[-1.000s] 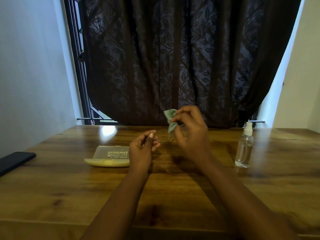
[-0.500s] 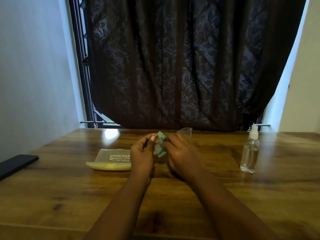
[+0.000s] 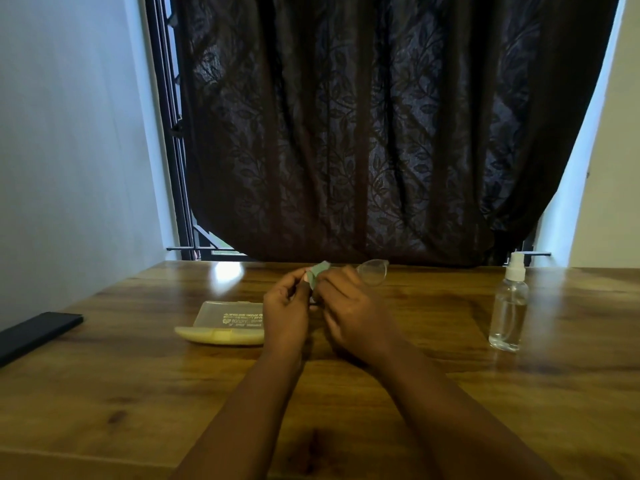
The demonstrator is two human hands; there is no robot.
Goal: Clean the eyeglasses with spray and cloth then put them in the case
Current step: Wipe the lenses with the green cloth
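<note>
Two bare forearms, no sleeves in view. No watch, ring or bracelet visible. Left hand (image 3: 285,315) and right hand (image 3: 353,311) bare, ungloved. One pale fingernail visible on left hand; nothing else worn.

Glossy wooden table (image 3: 346,410); clear plastic bottle (image 3: 508,306).

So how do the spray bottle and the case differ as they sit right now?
The bottle stands upright at the right of the table, apart from both hands; the case lies flat and low, with the left hand in front of its right end. The bottle is clear with a white spray top; the case has a yellowish body and a cloudy lid with print. Neither is held, and both rest on the table.
</note>
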